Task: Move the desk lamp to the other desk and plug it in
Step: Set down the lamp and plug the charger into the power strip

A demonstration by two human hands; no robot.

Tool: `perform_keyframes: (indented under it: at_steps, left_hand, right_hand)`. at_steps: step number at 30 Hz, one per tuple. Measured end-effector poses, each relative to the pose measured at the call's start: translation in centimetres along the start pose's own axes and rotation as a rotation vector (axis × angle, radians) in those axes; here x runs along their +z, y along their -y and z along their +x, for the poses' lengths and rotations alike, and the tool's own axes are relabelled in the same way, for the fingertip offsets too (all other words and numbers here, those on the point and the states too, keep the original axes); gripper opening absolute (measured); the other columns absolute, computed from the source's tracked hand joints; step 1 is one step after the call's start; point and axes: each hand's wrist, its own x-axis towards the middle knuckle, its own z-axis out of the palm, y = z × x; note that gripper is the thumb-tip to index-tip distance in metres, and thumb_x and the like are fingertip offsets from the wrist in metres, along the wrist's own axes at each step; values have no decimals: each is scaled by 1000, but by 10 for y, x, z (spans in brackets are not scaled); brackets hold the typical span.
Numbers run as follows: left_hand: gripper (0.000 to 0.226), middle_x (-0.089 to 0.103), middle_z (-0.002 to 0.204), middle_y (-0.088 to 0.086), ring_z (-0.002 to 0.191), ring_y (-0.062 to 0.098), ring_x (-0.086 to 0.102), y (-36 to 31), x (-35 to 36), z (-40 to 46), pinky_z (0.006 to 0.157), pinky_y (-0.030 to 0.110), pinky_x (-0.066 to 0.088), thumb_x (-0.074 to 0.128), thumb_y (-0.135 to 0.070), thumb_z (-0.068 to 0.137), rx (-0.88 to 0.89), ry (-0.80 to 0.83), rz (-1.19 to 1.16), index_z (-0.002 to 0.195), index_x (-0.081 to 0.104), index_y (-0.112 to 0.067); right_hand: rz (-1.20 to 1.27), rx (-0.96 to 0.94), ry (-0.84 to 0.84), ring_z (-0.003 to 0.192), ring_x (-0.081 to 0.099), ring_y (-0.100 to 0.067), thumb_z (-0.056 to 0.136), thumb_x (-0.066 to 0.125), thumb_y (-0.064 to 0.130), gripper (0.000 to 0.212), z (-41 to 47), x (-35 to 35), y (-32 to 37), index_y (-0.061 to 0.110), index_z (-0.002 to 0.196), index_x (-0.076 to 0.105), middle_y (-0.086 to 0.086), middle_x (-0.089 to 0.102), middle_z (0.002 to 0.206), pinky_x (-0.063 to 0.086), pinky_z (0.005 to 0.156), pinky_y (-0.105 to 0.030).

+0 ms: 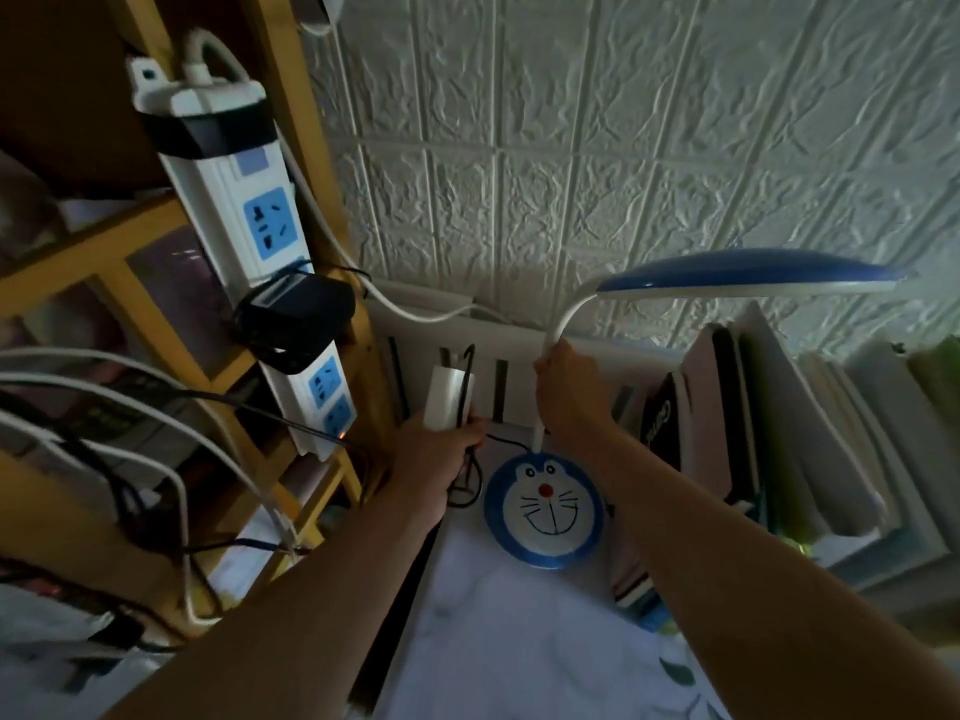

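the desk lamp stands on the counter, its round blue cartoon-cat base just left of a row of books. the right hand is clamped around its white neck below the blue head. the left hand grips a white adapter and black cord, near the power strip fixed to the wooden shelf.

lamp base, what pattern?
A white cartoon cat face with red nose, ringed in blue, on the lamp base; head view.
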Motion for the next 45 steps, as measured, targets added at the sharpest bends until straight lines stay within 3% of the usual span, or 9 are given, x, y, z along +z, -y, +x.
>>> perform_keyframes:
  at_steps: [5, 12, 15, 30, 34, 38, 41, 45]
  left_hand:
    - [15, 61, 73, 12, 68, 20, 56, 9, 1, 7, 61, 28, 44, 67, 3, 78, 13, 11, 7, 70, 62, -8]
    - [28, 61, 57, 6, 62, 22, 55, 14, 3, 8, 62, 32, 43, 66, 8, 75, 36, -10, -10, 59, 62, -14]
    - [25, 61, 63, 8, 63, 22, 56, 15, 4, 6, 64, 33, 43, 67, 8, 75, 26, -16, -13, 62, 62, -13]
    - [20, 62, 67, 7, 62, 17, 58, 16, -1, -8, 55, 25, 43, 67, 5, 76, 8, 6, -2, 71, 59, -13]
    - [18, 62, 69, 8, 60, 14, 60, 14, -4, -11, 52, 23, 42, 66, 5, 78, -5, 25, 8, 72, 60, -11]
    - [16, 63, 69, 6, 52, 4, 62, 11, -6, -14, 45, 16, 41, 65, 2, 80, -11, 34, 20, 71, 61, -11]
    - [20, 64, 70, 7, 61, 11, 60, 8, -7, -17, 47, 19, 45, 64, 3, 79, -9, 23, 16, 69, 60, -14]
    - [20, 63, 72, 11, 64, 18, 56, 4, -11, -22, 42, 19, 41, 66, 8, 73, -9, -14, -2, 70, 61, -11]
  right_hand:
    - [-54, 7, 53, 92, 61, -28, 92, 48, 9, 21, 7, 7, -7, 2, 111, 52, -18, 64, 107, 42, 66, -29]
    - [-153, -32, 109, 103, 60, -31, 93, 48, 7, 22, 4, 9, -7, -1, 113, 50, -19, 63, 113, 48, 78, -33]
    - [-182, -30, 122, 106, 59, -33, 93, 46, 6, 24, 1, 8, -6, -2, 115, 48, -19, 61, 116, 49, 86, -37]
    - [-219, -71, 139, 104, 59, -31, 94, 43, 10, 24, -12, 10, -6, 2, 115, 51, -18, 60, 115, 48, 84, -33]
    - [-21, 10, 89, 98, 60, -33, 94, 44, 12, 20, -16, 9, -6, -1, 109, 51, -22, 64, 107, 41, 70, -31]
    - [68, 94, 113, 102, 57, -32, 93, 47, 16, 26, -25, 10, 0, 1, 114, 45, -20, 57, 115, 43, 72, -33]
    - [99, 156, 28, 107, 53, -28, 90, 53, 19, 36, -36, 10, 6, 3, 120, 41, -17, 46, 126, 47, 84, -38]
    - [154, 140, 88, 93, 50, -19, 91, 52, 19, 34, -56, 12, 15, 4, 120, 43, -12, 47, 120, 41, 74, -27]
